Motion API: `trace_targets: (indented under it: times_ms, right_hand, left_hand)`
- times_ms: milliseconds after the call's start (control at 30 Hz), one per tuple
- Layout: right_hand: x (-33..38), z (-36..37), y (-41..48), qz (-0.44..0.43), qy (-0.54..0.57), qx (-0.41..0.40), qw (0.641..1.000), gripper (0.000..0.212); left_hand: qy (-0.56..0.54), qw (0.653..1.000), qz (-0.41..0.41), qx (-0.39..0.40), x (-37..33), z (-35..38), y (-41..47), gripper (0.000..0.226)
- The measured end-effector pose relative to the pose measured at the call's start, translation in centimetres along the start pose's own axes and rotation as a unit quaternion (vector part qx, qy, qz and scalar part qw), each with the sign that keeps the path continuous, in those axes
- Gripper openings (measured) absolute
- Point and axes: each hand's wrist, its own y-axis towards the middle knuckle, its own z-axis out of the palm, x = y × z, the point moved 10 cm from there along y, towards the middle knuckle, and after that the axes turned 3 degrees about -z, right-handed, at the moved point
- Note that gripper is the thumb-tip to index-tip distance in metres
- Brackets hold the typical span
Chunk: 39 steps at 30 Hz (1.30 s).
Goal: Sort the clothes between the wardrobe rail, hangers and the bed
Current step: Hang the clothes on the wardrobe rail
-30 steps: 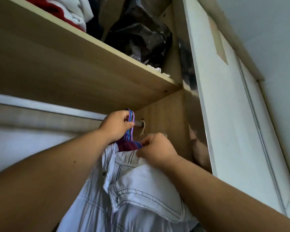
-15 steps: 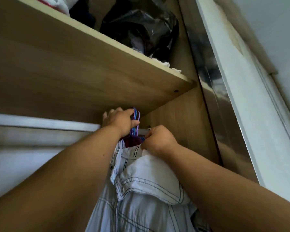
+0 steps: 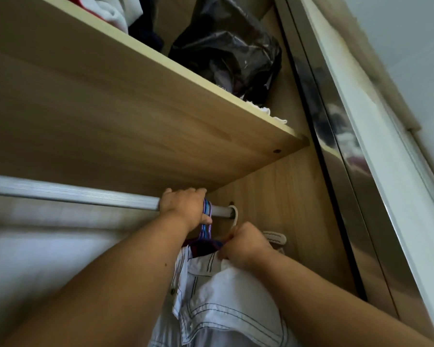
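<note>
- Overhead, a wooden shelf carries a black bag.
- The left hand clenches the wardrobe rail, its fingers touching the coloured hangers.
- The right hand pinches the white shirt at its collar.

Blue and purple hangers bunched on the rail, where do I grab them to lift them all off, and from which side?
Grip the hangers by their hooks, right at the rail where they bunch tight, as the left hand does. Come from the front left: the shelf sits close above, the wardrobe wall closes the right, and the shirt fills the space below.
</note>
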Motion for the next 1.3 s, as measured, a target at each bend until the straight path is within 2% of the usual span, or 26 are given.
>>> trace_targets:
  times_ms: [167, 267, 367, 500, 633, 700, 800, 867, 1000, 1067, 1233, 1300]
  right_hand:
    - [-1.2, 0.7, -0.5, -0.001, -0.015, 0.024, 1.0, 0.026]
    - [-1.2, 0.4, -0.7, -0.005, 0.002, 0.008, 1.0, 0.02]
    - [-1.1, -0.5, -1.2, 0.002, 0.023, -0.013, 1.0, 0.024]
    - [-0.2, -1.0, -2.1, -0.012, -0.025, -0.012, 1.0, 0.023]
    - [1.6, -0.9, -3.5, -0.031, -0.049, 0.002, 0.998, 0.023]
    - [3.1, -1.1, -4.7, -0.056, -0.069, -0.008, 0.996, 0.028]
    - [5.0, -2.7, -7.0, -0.085, -0.084, -0.067, 0.991, 0.052]
    - [6.1, -3.8, -9.0, -0.117, -0.146, -0.105, 0.977, 0.065]
    - [6.7, -6.4, -14.8, -0.143, -0.254, -0.147, 0.945, 0.064]
    - [6.4, -8.0, -18.7, -0.144, -0.294, -0.161, 0.931, 0.06]
    - [1.3, -12.0, -29.3, -0.075, -0.365, -0.141, 0.917, 0.066]
    - [-2.4, -13.7, -34.1, -0.015, -0.396, -0.117, 0.911, 0.073]
  left_hand:
    - [0.053, 0.998, 0.032, 0.018, -1.4, 1.4, 0.2, 0.07]
    - [0.038, 0.999, 0.03, 0.008, -1.0, 0.9, -0.1, 0.072]
    - [0.043, 0.999, 0.027, 0.006, -0.1, 0.3, -0.9, 0.075]
    - [0.051, 0.998, 0.023, -0.008, 1.0, -0.6, -2.4, 0.074]
    - [0.022, 1.0, 0.019, 0.0, 1.7, -0.5, -4.8, 0.082]
    - [-0.052, 0.998, 0.016, -0.005, 1.4, -0.1, -6.7, 0.078]
    - [-0.207, 0.978, 0.015, -0.006, 0.2, 0.0, -10.1, 0.069]
    - [-0.269, 0.962, 0.038, -0.03, -1.3, -0.9, -12.5, 0.065]
    - [-0.359, 0.926, 0.085, -0.084, -3.5, -3.6, -17.2, 0.065]
    - [-0.364, 0.916, 0.131, -0.105, -5.7, -5.2, -19.8, 0.067]
    - [-0.39, 0.879, 0.255, -0.106, -15.1, -8.7, -28.0, 0.071]
    - [-0.421, 0.858, 0.285, -0.072, -19.8, -9.3, -31.7, 0.072]
